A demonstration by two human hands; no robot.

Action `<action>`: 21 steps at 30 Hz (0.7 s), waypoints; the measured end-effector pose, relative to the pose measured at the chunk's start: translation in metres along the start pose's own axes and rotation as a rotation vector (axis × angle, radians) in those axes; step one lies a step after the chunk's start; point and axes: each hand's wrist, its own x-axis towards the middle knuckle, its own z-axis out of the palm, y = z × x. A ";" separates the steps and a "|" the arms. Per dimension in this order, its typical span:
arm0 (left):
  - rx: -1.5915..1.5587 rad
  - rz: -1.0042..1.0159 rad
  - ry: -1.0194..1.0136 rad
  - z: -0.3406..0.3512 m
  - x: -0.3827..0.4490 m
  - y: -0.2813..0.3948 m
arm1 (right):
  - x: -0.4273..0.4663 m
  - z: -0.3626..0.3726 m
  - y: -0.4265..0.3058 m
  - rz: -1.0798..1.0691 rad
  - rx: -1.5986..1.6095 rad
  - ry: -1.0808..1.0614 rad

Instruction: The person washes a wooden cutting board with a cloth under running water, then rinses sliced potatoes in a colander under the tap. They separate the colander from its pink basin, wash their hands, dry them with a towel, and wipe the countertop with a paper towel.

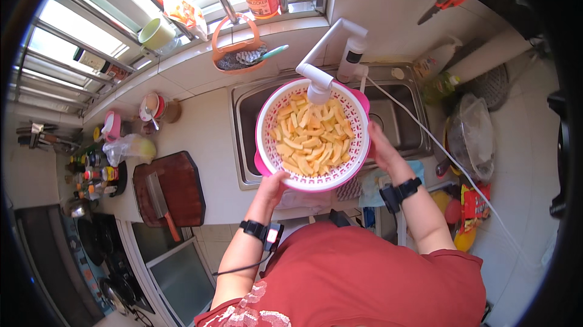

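Observation:
Both my hands hold a white plastic colander basket point(268, 108) nested in a pink basin point(260, 163), over the left part of a steel double sink. My left hand point(275, 183) grips the near-left rim, and my right hand point(381, 145) is at the right side; its fingertips are partly hidden by the basin. Pale orange cut strips point(314, 142), some kind of fruit or vegetable, cover the colander's bottom. Directly above them hangs the white faucet's spout head point(320, 92), with what looks like water falling onto the strips.
Left on the counter, a cleaver point(157, 195) lies on a dark red cutting board point(184, 190), its handle overhanging the edge. An orange hanging basket point(234, 56) holds scrubbers behind the sink point(246, 186). A white cable point(423, 129) crosses the right side. A covered bowl point(471, 140) stands right.

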 end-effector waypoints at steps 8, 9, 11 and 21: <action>0.170 0.033 -0.096 -0.007 0.021 0.062 | 0.007 0.080 0.021 -0.334 -0.112 0.203; 0.125 0.044 -0.053 -0.013 0.006 0.060 | -0.005 0.086 0.029 -0.513 -0.161 0.092; 0.291 -0.059 0.068 -0.011 -0.012 0.051 | -0.029 0.087 0.030 -0.337 -0.200 0.112; 0.283 0.006 -0.078 -0.015 0.000 0.080 | -0.029 0.107 0.021 -0.358 -0.025 0.145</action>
